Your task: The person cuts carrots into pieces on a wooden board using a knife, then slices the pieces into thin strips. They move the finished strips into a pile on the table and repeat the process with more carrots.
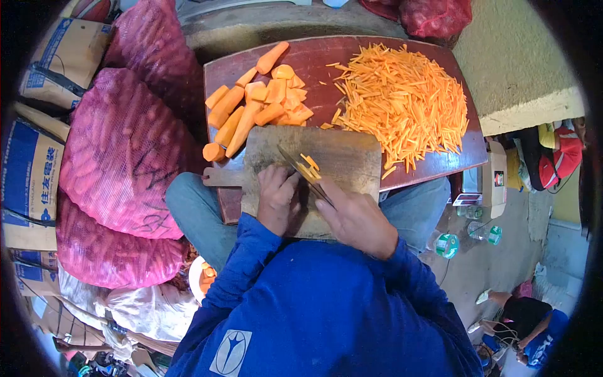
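Observation:
On a wooden cutting board (345, 157) my right hand (358, 220) is closed round the handle of a knife (295, 160), its blade pointing up and left. A few cut carrot sticks (309, 166) lie against the blade. My left hand (278, 191) rests on the board just left of the knife, fingers curled and pressed together; what is under them, if anything, is hidden. Peeled carrots and chunks (242, 119) lie beyond the board at the left. A large heap of carrot sticks (402, 103) is at the right on the red table (314, 53).
Pink mesh sacks (125, 151) and cardboard boxes (31, 169) stand at the left. A white container (200, 276) with orange pieces sits below them. Plastic bottles (447, 245) are on the floor at the right. Another person (527, 327) is at the lower right.

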`<state>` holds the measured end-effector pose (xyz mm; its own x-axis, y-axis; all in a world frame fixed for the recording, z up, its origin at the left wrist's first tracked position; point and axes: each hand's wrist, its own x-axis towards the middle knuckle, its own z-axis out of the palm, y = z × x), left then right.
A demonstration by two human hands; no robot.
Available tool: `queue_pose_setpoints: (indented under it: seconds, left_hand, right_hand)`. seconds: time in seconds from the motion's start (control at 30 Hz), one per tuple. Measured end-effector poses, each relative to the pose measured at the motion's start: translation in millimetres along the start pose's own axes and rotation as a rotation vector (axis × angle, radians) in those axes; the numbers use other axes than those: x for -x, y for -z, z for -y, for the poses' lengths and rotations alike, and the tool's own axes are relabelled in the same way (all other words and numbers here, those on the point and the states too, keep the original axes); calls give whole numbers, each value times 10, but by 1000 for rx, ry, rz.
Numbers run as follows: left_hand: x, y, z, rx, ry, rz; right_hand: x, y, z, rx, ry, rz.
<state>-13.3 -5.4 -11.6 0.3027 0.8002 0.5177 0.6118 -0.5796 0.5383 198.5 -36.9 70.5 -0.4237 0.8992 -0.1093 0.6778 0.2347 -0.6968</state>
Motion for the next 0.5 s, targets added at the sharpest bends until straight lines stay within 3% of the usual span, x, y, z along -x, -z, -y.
queue_pose_setpoints:
  seconds: [0.1,0.17,0.5]
  left_hand:
    - [0,-4,-16,11,7,-4]
    - [-4,8,-33,11,21,-5]
    - [-5,4,-28,-18,20,10]
  right_hand:
    - [122,58,72,-70,-19,5]
    - [126,17,59,-95,-178,50]
    - [131,35,74,-60,-113,37]
